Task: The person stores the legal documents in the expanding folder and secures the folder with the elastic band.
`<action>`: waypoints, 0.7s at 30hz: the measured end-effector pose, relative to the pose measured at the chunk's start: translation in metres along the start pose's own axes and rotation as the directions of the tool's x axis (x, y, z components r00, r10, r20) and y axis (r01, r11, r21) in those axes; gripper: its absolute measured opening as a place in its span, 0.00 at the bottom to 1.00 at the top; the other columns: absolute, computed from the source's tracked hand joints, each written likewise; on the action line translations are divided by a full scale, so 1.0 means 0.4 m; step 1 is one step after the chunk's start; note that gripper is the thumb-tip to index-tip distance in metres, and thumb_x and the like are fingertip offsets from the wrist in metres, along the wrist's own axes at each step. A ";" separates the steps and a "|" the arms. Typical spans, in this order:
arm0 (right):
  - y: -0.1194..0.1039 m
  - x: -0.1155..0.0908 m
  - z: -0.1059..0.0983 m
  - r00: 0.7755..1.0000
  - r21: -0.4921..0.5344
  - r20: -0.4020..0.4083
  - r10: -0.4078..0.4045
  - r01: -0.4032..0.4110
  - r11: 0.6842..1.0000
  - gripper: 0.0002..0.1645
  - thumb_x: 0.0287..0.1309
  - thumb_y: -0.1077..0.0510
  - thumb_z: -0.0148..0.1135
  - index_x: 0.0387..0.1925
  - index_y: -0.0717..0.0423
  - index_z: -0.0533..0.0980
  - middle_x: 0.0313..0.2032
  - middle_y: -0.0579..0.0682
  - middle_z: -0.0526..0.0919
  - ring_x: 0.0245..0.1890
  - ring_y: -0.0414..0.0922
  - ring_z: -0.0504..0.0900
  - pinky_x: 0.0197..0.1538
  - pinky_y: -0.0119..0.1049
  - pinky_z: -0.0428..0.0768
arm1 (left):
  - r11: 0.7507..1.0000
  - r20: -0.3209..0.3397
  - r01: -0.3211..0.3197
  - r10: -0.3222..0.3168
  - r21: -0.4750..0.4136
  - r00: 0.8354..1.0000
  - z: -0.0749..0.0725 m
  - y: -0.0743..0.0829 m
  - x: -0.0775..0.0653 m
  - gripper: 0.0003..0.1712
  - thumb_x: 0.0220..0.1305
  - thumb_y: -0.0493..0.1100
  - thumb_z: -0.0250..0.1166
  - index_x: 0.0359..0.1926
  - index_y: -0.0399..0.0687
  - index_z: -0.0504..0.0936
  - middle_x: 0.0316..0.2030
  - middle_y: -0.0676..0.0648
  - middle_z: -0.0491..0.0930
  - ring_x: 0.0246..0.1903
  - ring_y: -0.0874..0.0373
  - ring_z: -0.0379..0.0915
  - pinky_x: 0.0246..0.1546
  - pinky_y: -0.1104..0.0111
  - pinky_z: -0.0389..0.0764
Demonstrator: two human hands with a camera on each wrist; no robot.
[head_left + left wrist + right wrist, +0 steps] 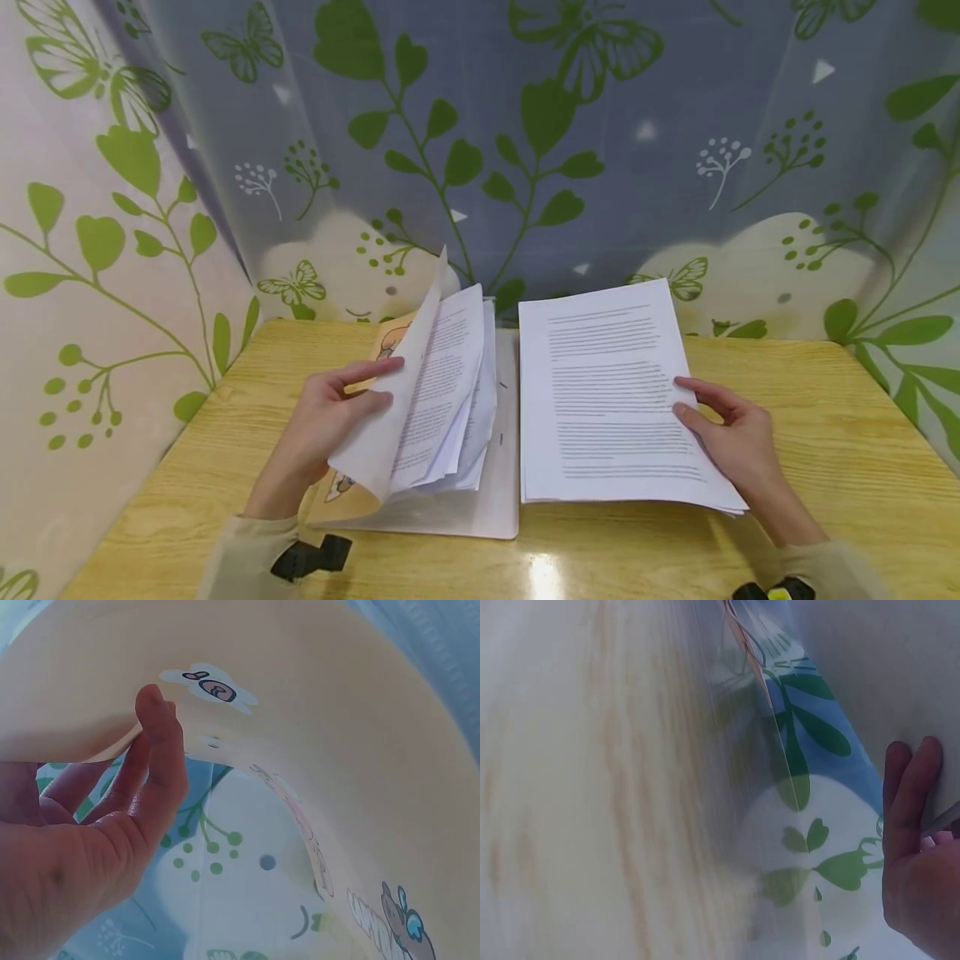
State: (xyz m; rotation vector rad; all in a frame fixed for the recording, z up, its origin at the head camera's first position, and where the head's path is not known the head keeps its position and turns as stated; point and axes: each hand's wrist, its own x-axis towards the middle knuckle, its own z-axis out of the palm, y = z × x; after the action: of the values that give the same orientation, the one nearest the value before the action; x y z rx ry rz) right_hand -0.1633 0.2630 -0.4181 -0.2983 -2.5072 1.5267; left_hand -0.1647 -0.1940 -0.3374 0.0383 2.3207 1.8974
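On the left of the head view lies a folder with a pale back and an orange cover printed with cartoon animals. My left hand pinches the raised, curved cover at its edge; the left wrist view shows the cover bending away from the hand. Loose printed sheets stand fanned inside the folder. To the right, my right hand grips a stack of printed sheets by its right edge, tilted up beside the folder. In the right wrist view the fingers lie behind the stack.
Both lie over a light wooden table. A curtain with green leaves and butterflies hangs close behind the table and along its sides. Black straps are on both wrists.
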 end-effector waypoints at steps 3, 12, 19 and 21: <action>-0.002 0.003 0.013 1.000 0.031 0.003 -0.008 0.008 1.000 0.28 0.67 0.52 0.67 0.66 0.58 0.77 0.52 0.39 0.84 0.32 0.29 0.83 0.32 0.26 0.82 | 1.000 0.006 -0.006 0.006 0.000 1.000 0.000 -0.001 0.001 0.26 0.69 0.37 0.63 0.68 0.48 0.78 0.57 0.32 0.81 0.28 0.55 0.86 0.28 0.63 0.87; -0.010 0.002 0.044 0.999 0.051 0.031 0.007 -0.009 0.999 0.27 0.67 0.54 0.66 0.65 0.58 0.77 0.62 0.61 0.79 0.33 0.29 0.82 0.33 0.26 0.82 | 1.000 0.010 0.001 -0.001 0.013 1.000 -0.002 -0.006 0.007 0.26 0.70 0.37 0.63 0.68 0.49 0.78 0.56 0.32 0.81 0.28 0.54 0.86 0.29 0.62 0.88; -0.020 0.001 0.060 1.000 0.050 0.028 0.004 -0.006 0.999 0.26 0.68 0.56 0.66 0.64 0.59 0.78 0.63 0.64 0.79 0.34 0.28 0.81 0.34 0.25 0.81 | 1.000 0.006 0.008 -0.008 0.007 1.000 0.003 -0.008 0.012 0.26 0.69 0.37 0.62 0.68 0.50 0.78 0.53 0.33 0.83 0.29 0.53 0.87 0.29 0.61 0.88; -0.023 0.002 0.065 1.000 0.057 0.028 0.006 -0.007 0.998 0.26 0.67 0.55 0.67 0.64 0.59 0.78 0.62 0.65 0.79 0.33 0.29 0.82 0.33 0.25 0.81 | 1.000 0.002 0.004 -0.004 0.008 1.000 0.003 -0.007 0.013 0.26 0.69 0.37 0.63 0.68 0.50 0.78 0.52 0.33 0.83 0.28 0.53 0.87 0.29 0.61 0.88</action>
State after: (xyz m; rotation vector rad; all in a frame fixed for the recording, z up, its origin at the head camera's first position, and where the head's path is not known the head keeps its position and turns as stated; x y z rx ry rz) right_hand -0.1715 0.2367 -0.4216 -0.2791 -2.4806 1.6125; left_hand -0.1694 -0.1927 -0.3409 0.0365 2.3249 1.8850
